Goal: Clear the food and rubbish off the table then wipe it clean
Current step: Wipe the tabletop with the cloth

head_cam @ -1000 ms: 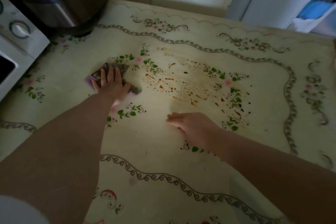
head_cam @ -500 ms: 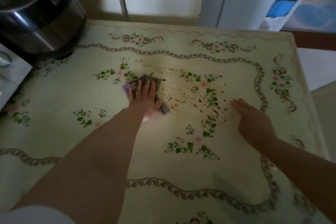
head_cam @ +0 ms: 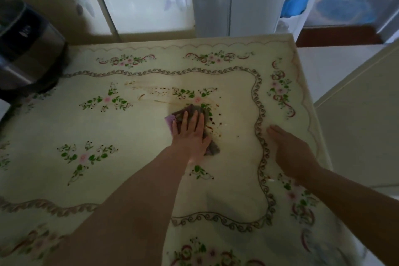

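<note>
Left hand (head_cam: 191, 134) flat on purple cloth (head_cam: 190, 114), no closed grip, pressing it down mid-surface. Cloth has slid right across brown sauce spots (head_cam: 213, 124); fewer spots now. Faint streaks (head_cam: 155, 90) left far side. Right hand (head_cam: 291, 153) open, empty, resting on flowery surface (head_cam: 129, 179). More wiping needed.

Steel cooker (head_cam: 26, 49) with dark lid is standing at far left, its base sitting in shadow. Two pale chair backs (head_cam: 144, 2) with faint flower prints are standing side by side just beyond the far edge. White cupboard doors (head_cam: 235, 4) with small handles are showing behind them, shut. A blue bag (head_cam: 295, 5) is hanging just right of the cupboard. Brown floor strip (head_cam: 336, 35) is lying below it, at far right.
</note>
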Demonstrator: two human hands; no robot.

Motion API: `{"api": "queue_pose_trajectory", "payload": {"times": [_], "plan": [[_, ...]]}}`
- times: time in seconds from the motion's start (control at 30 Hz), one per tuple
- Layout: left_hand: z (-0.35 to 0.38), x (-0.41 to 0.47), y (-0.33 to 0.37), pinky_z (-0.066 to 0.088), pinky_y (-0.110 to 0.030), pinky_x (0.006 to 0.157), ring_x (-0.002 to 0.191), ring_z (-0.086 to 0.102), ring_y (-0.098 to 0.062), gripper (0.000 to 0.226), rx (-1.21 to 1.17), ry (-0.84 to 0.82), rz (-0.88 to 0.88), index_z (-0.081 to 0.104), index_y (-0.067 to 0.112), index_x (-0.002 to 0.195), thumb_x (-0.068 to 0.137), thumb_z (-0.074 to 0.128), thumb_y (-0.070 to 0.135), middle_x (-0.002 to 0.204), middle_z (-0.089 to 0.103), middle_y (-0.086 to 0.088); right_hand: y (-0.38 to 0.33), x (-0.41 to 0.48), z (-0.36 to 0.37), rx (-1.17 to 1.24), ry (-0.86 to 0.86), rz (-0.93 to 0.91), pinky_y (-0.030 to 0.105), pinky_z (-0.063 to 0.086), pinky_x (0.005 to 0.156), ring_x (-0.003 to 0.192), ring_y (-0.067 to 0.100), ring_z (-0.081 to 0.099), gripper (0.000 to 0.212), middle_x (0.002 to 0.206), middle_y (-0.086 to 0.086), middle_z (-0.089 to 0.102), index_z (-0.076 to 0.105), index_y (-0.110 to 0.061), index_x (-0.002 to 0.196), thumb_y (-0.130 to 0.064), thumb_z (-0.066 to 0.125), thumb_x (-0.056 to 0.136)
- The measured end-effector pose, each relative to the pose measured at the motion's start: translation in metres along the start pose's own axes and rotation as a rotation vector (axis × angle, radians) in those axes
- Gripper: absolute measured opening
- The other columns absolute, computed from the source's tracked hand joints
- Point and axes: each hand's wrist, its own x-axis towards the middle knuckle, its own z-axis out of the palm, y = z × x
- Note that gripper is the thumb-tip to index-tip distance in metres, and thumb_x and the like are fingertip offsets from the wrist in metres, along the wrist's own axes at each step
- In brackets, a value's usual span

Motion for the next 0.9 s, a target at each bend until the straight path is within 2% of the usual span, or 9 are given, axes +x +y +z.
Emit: {"api": "queue_pose_trajectory", "payload": {"times": [0.17,0.33,0.53,0.7,0.77,0.8,0.83,0.87,0.9], "plan": [[0.004,-0.003,0.064,-0.013,-0.053,0.116,0.146,-0.021,-0.026,0.071,-0.001,-0.024,0.011,-0.016,0.02,0.152,0.1,0.021,0.05,0.16,-0.02,0.001,0.041,-0.014,-0.008,0.037,-0.047,-0.037,0.026,0.02,0.113,0.143,0.011,0.02,0.073,0.158,-0.006,0.013,0.018,-0.021,0.15,-0.002,0.047,0.087],[0.016,-0.01,0.115,-0.013,-0.052,0.115,0.147,-0.018,-0.027,0.08,0.045,-0.01,0.018,-0.014,0.02,0.152,0.086,-0.001,0.062,0.161,-0.017,-0.001,0.082,-0.026,-0.02,0.076,0.004,-0.055,0.029,0.021,0.114,0.142,0.015,0.024,0.058,0.157,-0.003,0.021,0.025,-0.019,0.149,-0.005,0.036,0.094],[0.019,-0.033,0.16,-0.01,-0.041,0.118,0.148,-0.016,-0.023,0.063,-0.033,0.007,0.043,-0.01,0.021,0.153,0.103,0.022,0.042,0.162,-0.014,0.002,0.113,-0.034,-0.02,0.064,-0.041,-0.125,0.027,0.023,0.113,0.142,0.014,0.024,0.053,0.157,-0.003,0.019,0.024,-0.021,0.149,-0.019,0.037,0.098],[0.021,-0.049,0.18,0.013,-0.03,0.119,0.146,0.015,-0.024,0.075,-0.108,0.031,0.077,0.013,0.022,0.154,0.094,0.054,0.041,0.162,0.011,0.002,0.116,-0.051,-0.031,0.067,-0.01,-0.218,0.027,0.023,0.113,0.142,0.015,0.025,0.053,0.156,0.0,0.022,0.027,-0.018,0.148,-0.017,0.041,0.097],[0.012,-0.054,0.191,0.043,-0.021,0.099,0.121,0.052,-0.019,0.065,-0.481,-0.002,-0.028,0.035,0.008,0.148,0.092,0.062,0.027,0.145,0.046,-0.008,0.111,-0.056,-0.034,0.072,-0.023,-0.239,0.029,0.023,0.114,0.143,0.015,0.024,0.055,0.156,0.0,0.022,0.026,-0.017,0.148,-0.013,0.041,0.096],[0.008,-0.057,0.194,0.053,-0.019,0.072,0.089,0.066,-0.013,0.05,-0.673,0.045,-0.087,0.047,-0.002,0.136,0.092,0.061,0.017,0.117,0.061,-0.014,0.108,-0.059,-0.036,0.069,-0.039,-0.25,0.029,0.023,0.115,0.143,0.014,0.023,0.057,0.157,0.0,0.021,0.025,-0.017,0.149,-0.01,0.041,0.095],[0.004,-0.063,0.2,0.05,-0.019,0.05,0.058,0.063,-0.011,0.032,-0.829,0.064,-0.145,0.056,-0.009,0.12,0.093,0.058,0.009,0.088,0.062,-0.016,0.105,-0.06,-0.036,0.064,-0.055,-0.258,0.028,0.022,0.115,0.144,0.013,0.021,0.059,0.157,-0.001,0.021,0.023,-0.017,0.149,-0.007,0.04,0.094],[-0.001,-0.068,0.201,0.046,-0.019,0.043,0.045,0.057,-0.011,0.02,-0.947,0.133,-0.177,0.061,-0.008,0.107,0.094,0.054,0.004,0.072,0.059,-0.013,0.103,-0.063,-0.036,0.059,-0.068,-0.263,0.027,0.02,0.116,0.144,0.012,0.019,0.06,0.157,-0.001,0.02,0.022,-0.017,0.15,-0.005,0.039,0.093],[-0.009,-0.075,0.2,0.049,-0.02,0.048,0.046,0.057,-0.011,0.019,-1.041,0.2,-0.222,0.065,-0.004,0.105,0.096,0.049,0.002,0.069,0.06,-0.009,0.1,-0.068,-0.036,0.052,-0.072,-0.276,0.027,0.02,0.116,0.144,0.011,0.018,0.061,0.157,-0.001,0.02,0.022,-0.017,0.15,-0.004,0.039,0.093]]}}
